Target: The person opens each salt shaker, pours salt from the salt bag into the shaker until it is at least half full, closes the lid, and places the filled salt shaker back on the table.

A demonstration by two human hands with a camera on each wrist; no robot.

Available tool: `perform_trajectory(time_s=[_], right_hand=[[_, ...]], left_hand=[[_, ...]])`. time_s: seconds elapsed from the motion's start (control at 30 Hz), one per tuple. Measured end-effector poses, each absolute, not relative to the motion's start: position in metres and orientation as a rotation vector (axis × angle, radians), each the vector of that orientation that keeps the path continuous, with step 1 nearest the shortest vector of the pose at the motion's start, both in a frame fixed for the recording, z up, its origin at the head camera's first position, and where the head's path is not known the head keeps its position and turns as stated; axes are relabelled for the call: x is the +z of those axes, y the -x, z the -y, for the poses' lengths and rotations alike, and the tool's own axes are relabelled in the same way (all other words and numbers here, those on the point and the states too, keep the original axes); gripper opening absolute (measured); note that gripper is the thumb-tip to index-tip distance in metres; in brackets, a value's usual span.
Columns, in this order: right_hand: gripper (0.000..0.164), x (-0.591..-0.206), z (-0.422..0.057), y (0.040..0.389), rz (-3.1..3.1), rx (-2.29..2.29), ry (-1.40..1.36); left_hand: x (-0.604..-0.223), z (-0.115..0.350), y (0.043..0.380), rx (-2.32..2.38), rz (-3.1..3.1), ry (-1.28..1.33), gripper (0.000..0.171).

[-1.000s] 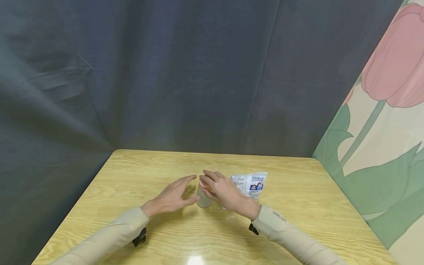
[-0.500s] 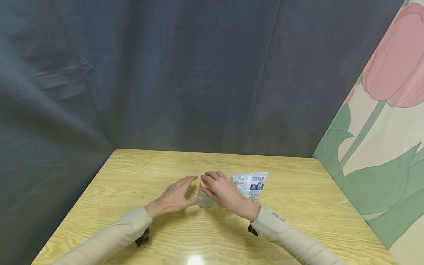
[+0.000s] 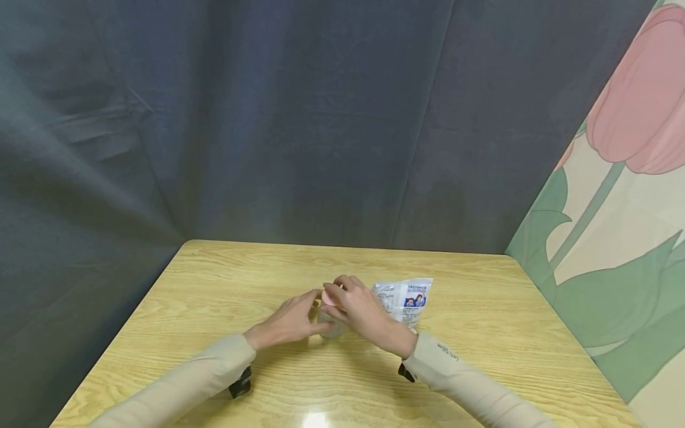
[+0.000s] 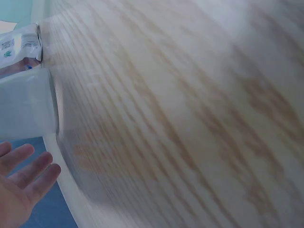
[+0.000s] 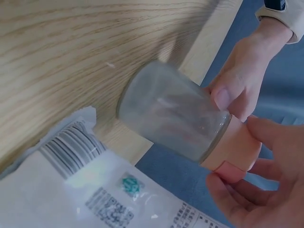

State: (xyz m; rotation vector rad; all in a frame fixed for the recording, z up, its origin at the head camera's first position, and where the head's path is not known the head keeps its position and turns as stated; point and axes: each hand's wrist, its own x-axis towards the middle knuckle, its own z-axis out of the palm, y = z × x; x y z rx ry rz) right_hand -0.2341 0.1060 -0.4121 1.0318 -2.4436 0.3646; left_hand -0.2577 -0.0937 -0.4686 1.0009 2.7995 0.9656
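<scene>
A translucent glass jar (image 3: 330, 331) stands upright on the wooden table, its pink lid (image 5: 237, 142) seated on the mouth. My right hand (image 3: 366, 315) holds this lid from the right between thumb and curled fingers. On the other side, my left hand (image 3: 286, 324) spreads around the jar body, thumb in front and fingers behind. Those left-hand fingers look loosely extended beside the jar in the left wrist view; whether they touch the glass I cannot tell. The jar's clear body shows fully in the right wrist view.
A white printed plastic packet (image 3: 402, 301) lies just right of the jar, partly behind my right hand. The wooden table (image 3: 225, 279) ends at a dark curtain (image 3: 321, 131) at the back. A wall with a painted tulip (image 3: 637, 101) borders the right side.
My left hand has moved right and closer around the jar. The right hand's fingers have shifted on the lid, leaving more of its pink top in sight. The packet has stayed put.
</scene>
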Motion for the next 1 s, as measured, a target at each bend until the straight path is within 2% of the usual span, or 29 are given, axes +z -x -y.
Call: perform_trajectory(time_s=[0.37,0.67,1.0], right_hand=[[0.035,-0.4094,-0.1019,0.2315,2.459,0.371,-1.011],[0.039,-0.411,-0.1034,0.2335,2.506,0.51,-1.044],[0.036,-0.4121,-0.1046,0.2361,2.488,0.736,-1.113]], left_hand=[[-0.4704,0.0867,0.259,1.175,-2.659,-0.967,0.077],[-0.4739,0.0831,0.2605,1.272,-2.615,-1.106,0.067],[-0.4766,0.0832,0.262,1.328,-2.56,-1.144,0.07]])
